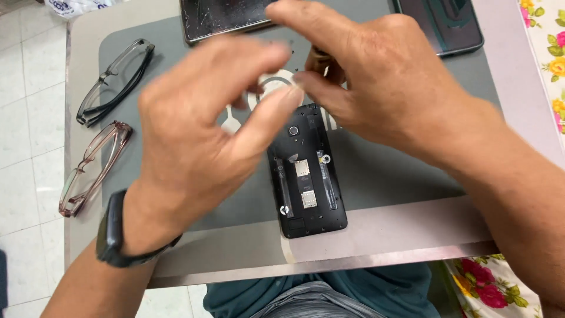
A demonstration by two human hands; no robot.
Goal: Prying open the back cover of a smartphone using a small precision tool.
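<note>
A black phone (pixel 307 176) lies face down on the grey mat (pixel 388 171) with its back cover off, so its card slots and camera show. Both hands hover just above its top end. My left hand (pixel 200 129), with a dark watch on the wrist, is blurred; its thumb and forefinger curve toward a small pale shape that I cannot make out. My right hand (pixel 376 82) reaches in from the right. Its fingertips pinch a small brownish piece (pixel 321 58), mostly hidden.
Black-framed glasses (pixel 115 79) and pinkish-brown glasses (pixel 94 168) lie at the mat's left. A device with a cracked screen (pixel 223 17) and another dark device (pixel 447 26) sit at the back. The table edge (pixel 382 253) is near me, with floral cloth (pixel 494 288) to the right.
</note>
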